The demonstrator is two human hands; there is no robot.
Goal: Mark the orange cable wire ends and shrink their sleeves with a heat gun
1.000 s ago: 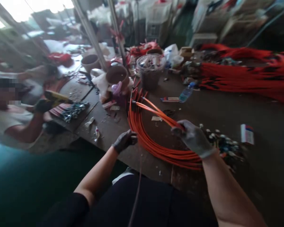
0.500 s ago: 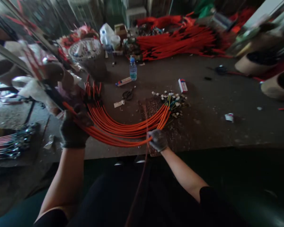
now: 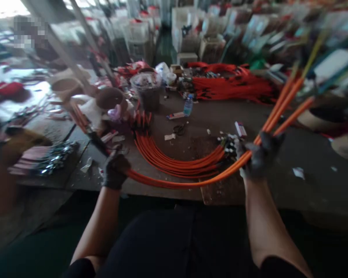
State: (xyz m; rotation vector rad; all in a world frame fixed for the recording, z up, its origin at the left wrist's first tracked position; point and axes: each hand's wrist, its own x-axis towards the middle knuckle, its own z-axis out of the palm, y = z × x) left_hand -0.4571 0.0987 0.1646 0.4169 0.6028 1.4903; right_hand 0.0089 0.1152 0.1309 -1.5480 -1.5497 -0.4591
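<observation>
Several orange cables (image 3: 179, 184) sag in a curve between my two gloved hands, in front of the bench. Near their dark-sleeved left ends, my left hand (image 3: 116, 168) is closed around them. My right hand (image 3: 259, 154) grips the other part, and the cable ends fan out up to the right past it, blurred by motion. Behind them on the table lies a curved bundle of more orange cables (image 3: 168, 164). White connectors (image 3: 229, 143) show at that bundle's right end, partly behind my right hand.
A water bottle (image 3: 188, 105), black scissors (image 3: 179, 129) and a small box (image 3: 240, 129) lie beyond the bundle. A pile of red-orange cables (image 3: 234, 88) is at the back. A bucket (image 3: 147, 92) stands back left. At far left, another person's blurred arm (image 3: 2, 185) reaches in.
My right hand has risen and moved right, lifting the cables' right ends off the table. My left hand still holds the left ends. The view has tilted up.
</observation>
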